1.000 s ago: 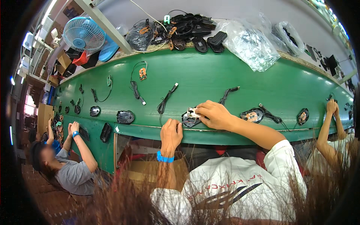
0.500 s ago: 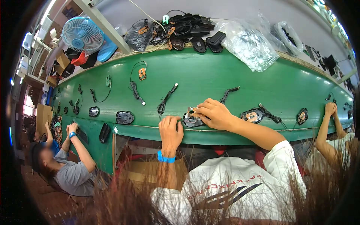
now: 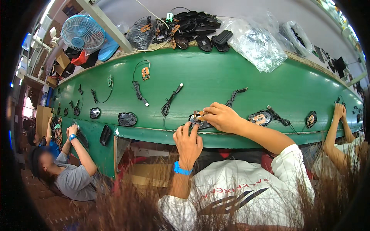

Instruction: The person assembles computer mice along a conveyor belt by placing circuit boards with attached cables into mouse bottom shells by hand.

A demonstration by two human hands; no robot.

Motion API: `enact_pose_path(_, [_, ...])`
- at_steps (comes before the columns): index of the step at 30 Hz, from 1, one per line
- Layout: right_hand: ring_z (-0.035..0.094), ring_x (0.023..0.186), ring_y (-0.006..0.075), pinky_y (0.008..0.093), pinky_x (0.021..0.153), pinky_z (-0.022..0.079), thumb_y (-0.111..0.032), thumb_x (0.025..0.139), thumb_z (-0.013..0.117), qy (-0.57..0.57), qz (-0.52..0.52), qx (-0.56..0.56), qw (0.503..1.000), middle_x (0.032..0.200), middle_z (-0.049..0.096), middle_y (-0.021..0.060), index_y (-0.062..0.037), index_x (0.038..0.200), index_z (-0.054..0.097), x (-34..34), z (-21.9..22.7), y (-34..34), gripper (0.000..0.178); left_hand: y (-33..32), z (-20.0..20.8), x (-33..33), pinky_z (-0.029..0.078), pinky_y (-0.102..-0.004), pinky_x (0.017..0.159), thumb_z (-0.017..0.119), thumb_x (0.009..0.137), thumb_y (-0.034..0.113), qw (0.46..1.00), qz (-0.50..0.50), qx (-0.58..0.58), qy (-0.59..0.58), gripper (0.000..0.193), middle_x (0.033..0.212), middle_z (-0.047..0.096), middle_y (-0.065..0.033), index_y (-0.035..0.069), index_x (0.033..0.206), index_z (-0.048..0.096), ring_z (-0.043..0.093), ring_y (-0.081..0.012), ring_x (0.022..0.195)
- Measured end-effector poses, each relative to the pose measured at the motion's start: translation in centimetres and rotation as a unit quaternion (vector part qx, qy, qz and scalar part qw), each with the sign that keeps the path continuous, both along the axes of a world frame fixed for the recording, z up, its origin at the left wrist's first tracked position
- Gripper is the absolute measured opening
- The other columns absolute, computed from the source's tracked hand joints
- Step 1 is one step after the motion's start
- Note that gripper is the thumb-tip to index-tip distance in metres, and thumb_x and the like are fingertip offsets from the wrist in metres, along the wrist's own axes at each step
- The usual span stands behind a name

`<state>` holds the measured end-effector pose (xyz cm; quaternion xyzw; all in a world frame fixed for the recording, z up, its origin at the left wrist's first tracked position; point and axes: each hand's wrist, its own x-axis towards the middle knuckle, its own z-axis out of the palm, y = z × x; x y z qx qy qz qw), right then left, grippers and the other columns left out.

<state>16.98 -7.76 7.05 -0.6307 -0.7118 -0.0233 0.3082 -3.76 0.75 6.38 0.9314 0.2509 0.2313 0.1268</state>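
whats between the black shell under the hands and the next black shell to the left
In the head view, a bundled black cable lies between the shell under the hands and the left shell, its thin lead curving toward the left hand.

The left hand [image 3: 189,145] and right hand [image 3: 223,118] nearly meet, both palm-down.

green worktop [image 3: 216,73] | coiled black cables [image 3: 165,108] | black mouse shells [image 3: 127,119] | orange circuit board [image 3: 145,73]
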Motion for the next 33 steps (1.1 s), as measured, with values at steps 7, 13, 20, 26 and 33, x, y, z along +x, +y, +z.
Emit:
enact_pose_path(7, [0.059, 0.106, 0.0281, 0.0372, 0.095, 0.053, -0.012, 0.086, 0.071, -0.003, 0.026, -0.024, 0.999, 0.123, 0.067, 0.0112, -0.0124, 0.121, 0.073, 0.3, -0.2, -0.4, 0.035, 0.0, -0.2, -0.4, 0.038, -0.0517, 0.102, 0.063, 0.080, 0.006, 1.000, -0.015, -0.002, 0.016, 0.043, 0.134, 0.059, -0.0147, 0.007, 0.122, 0.071, 0.050, -0.0376, 0.119])
enact_pose_path(13, [0.060, 0.108, 0.0297, 0.0381, 0.094, 0.054, -0.013, 0.086, 0.071, 0.004, 0.063, -0.021, 0.998, 0.124, 0.066, 0.0143, -0.0107, 0.118, 0.074, 0.4, 0.1, -0.3, 0.032, 0.0, -0.3, -0.2, 0.038, -0.0523, 0.101, 0.064, 0.081, 0.010, 1.000, -0.015, 0.005, 0.015, 0.043, 0.135, 0.057, -0.0141, 0.008, 0.124, 0.069, 0.051, -0.0371, 0.118])
enact_pose_path(20, [0.061, 0.106, 0.0301, 0.0379, 0.092, 0.055, -0.015, 0.088, 0.068, -0.028, 0.095, -0.024, 0.995, 0.121, 0.067, 0.0142, -0.0094, 0.114, 0.075, 0.5, 0.7, 0.2, 0.028, -0.1, -0.4, -0.5, 0.037, -0.0530, 0.103, 0.064, 0.080, 0.007, 1.000, -0.015, -0.007, 0.012, 0.042, 0.137, 0.056, -0.0148, 0.007, 0.122, 0.071, 0.049, -0.0378, 0.120])
enact_pose_path(26, [0.060, 0.106, 0.0289, 0.0385, 0.090, 0.056, -0.015, 0.086, 0.066, -0.021, 0.109, -0.050, 0.993, 0.117, 0.067, 0.0119, -0.0099, 0.111, 0.075, 0.5, 0.7, 0.6, 0.027, -0.2, -0.4, -0.5, 0.035, -0.0531, 0.101, 0.063, 0.082, 0.011, 1.000, -0.016, 0.001, 0.022, 0.042, 0.137, 0.056, -0.0129, 0.009, 0.124, 0.070, 0.049, -0.0363, 0.119])
enact_pose_path(33, [0.061, 0.106, 0.0279, 0.0379, 0.091, 0.056, -0.015, 0.085, 0.065, -0.072, 0.111, -0.068, 0.989, 0.118, 0.066, 0.0122, -0.0101, 0.112, 0.074, 0.6, 0.7, 0.5, 0.030, 0.5, -0.5, -1.7, 0.033, -0.0524, 0.104, 0.058, 0.076, 0.001, 0.996, -0.042, -0.078, -0.024, 0.049, 0.138, 0.058, -0.0131, 0.003, 0.124, 0.063, 0.049, -0.0365, 0.122])
